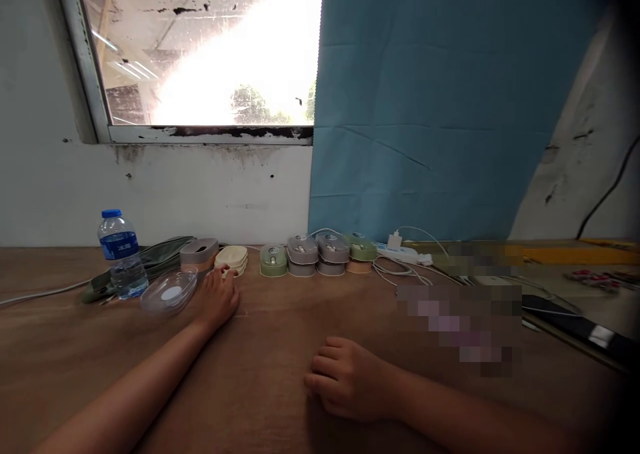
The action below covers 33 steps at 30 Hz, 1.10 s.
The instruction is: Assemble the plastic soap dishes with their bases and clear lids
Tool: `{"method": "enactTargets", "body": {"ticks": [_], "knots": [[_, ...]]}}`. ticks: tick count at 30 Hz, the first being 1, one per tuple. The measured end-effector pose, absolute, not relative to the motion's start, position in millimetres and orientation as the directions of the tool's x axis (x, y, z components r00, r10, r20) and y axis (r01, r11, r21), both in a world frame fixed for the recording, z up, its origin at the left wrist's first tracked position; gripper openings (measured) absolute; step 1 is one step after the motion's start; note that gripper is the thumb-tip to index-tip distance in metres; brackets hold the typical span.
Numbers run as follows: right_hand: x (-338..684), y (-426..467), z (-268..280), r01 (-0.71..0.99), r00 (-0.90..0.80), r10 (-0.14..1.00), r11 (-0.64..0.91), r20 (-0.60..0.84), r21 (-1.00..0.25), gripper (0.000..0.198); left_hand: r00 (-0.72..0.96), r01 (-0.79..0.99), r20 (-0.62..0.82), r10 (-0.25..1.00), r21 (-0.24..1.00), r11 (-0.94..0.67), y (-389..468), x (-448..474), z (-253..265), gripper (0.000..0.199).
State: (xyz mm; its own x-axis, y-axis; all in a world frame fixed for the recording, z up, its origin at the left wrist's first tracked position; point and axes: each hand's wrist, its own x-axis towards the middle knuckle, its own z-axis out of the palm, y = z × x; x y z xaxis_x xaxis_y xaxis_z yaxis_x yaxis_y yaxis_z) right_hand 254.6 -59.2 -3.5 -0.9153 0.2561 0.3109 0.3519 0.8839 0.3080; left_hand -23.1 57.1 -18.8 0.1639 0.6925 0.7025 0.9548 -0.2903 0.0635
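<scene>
My left hand (pixel 219 299) reaches forward on the table, its fingers apart and at the near side of a stack of cream oval pieces (pixel 231 257). Whether the fingertips grip the stack cannot be made out. Beside that hand, on its left, is a clear plastic oval lid or shallow dish (pixel 170 293) with a white round patch. Just behind stand grey and orange oval containers (pixel 199 253), stacked. My right hand (pixel 350 379) rests near the front of the table with its fingers curled in, and no object shows in it.
Several oval boxes with clear lids, green (pixel 273 261) and grey (pixel 302 248), line the back. A water bottle (pixel 123 257) stands left, before a dark green bag (pixel 167 255). White cables (pixel 400 267) and a power strip (pixel 397 252) lie right, near a blurred patch.
</scene>
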Motion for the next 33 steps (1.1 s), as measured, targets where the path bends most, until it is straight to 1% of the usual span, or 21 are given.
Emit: {"method": "enactTargets", "body": {"ticks": [1,3,4,6,10,14,21,26,29,31,33], "knots": [[256.5,-60.6,-2.8,0.403,-0.895,0.313,0.873,0.319,0.275,0.011,0.138,0.968,0.715,0.685,0.049,-0.247,65.8,-21.0,-18.4,0.030],[256.8,-59.2,-0.8,0.498,-0.845,0.425,0.845,0.324,0.192,0.012,0.070,0.984,0.730,0.680,0.060,-0.166,83.4,-18.2,-18.2,0.034],[256.0,-57.6,0.3,0.526,-0.828,0.463,0.837,0.317,0.150,0.013,0.046,0.988,0.730,0.682,0.068,-0.140,91.3,-17.6,-18.4,0.035],[254.1,-54.8,2.1,0.546,-0.812,0.500,0.833,0.300,0.090,0.017,0.033,0.989,0.720,0.693,0.076,-0.126,103.7,-17.6,-19.0,0.036],[253.8,-53.5,1.5,0.548,-0.808,0.510,0.834,0.295,0.062,0.017,0.044,0.985,0.687,0.725,0.092,-0.147,115.8,-19.2,-19.3,0.031],[256.0,-53.5,-0.8,0.550,-0.803,0.511,0.834,0.306,0.050,0.018,0.018,0.976,0.657,0.754,0.151,-0.155,120.1,-21.4,-17.0,0.031],[256.0,-53.3,-0.6,0.554,-0.795,0.518,0.832,0.315,0.033,0.017,-0.079,0.917,0.663,0.745,0.341,-0.206,120.4,-22.0,-7.6,0.030],[257.1,-53.5,0.5,0.541,-0.788,0.509,0.841,0.347,-0.005,0.021,-0.150,0.849,0.697,0.701,0.454,-0.270,82.9,-12.9,7.3,0.028],[259.6,-52.9,0.8,0.503,-0.780,0.447,0.864,0.437,0.013,0.028,-0.093,0.783,0.670,0.737,0.506,-0.361,41.1,-3.5,10.8,0.026],[261.5,-52.3,0.6,0.478,-0.773,0.384,0.876,0.506,0.066,0.032,0.031,0.607,0.601,0.799,0.624,-0.493,14.7,2.9,10.0,0.022],[263.1,-51.7,0.5,0.483,-0.754,0.345,0.867,0.559,0.117,0.034,0.209,0.448,0.539,0.816,0.689,-0.570,-4.2,7.8,8.2,0.018]]}}
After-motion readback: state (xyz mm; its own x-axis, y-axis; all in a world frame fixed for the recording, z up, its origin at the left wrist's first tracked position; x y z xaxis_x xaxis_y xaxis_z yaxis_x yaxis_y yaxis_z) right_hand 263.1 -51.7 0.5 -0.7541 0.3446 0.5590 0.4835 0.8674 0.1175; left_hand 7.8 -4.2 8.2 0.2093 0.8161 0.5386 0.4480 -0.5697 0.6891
